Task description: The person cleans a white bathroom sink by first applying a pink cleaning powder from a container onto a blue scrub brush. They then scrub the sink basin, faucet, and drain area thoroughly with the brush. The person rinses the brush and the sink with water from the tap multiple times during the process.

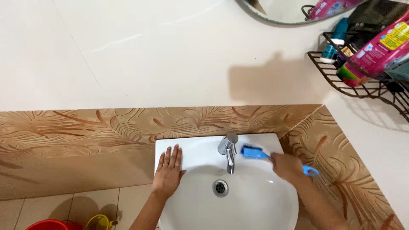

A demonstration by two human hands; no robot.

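The left hand (pixel 168 172) lies flat, palm down, on the left rim of the white sink (pixel 255 208); its fingers are straight and slightly spread, gripping nothing; rings show on two of them. The right hand (pixel 288 166) is closed around the handle of a blue brush (pixel 255 152); the fingers are curled tight on the handle, with the looped handle end sticking out past the hand on the right. The brush head rests on the back ledge of the sink, just to the right of the chrome tap (pixel 229 150) and very close to it; whether the two touch cannot be told. The tap's spout points down toward the drain (pixel 220 187) at the bottom of the bowl. Behind the sink runs a band of brown leaf-patterned tiles (pixel 85 127). A wire corner rack (pixel 366 89) on the wall at upper right holds bottles and pink packets. At lower left, on the floor, stand a red bucket (pixel 47 225) and a yellow mug (pixel 99 222).
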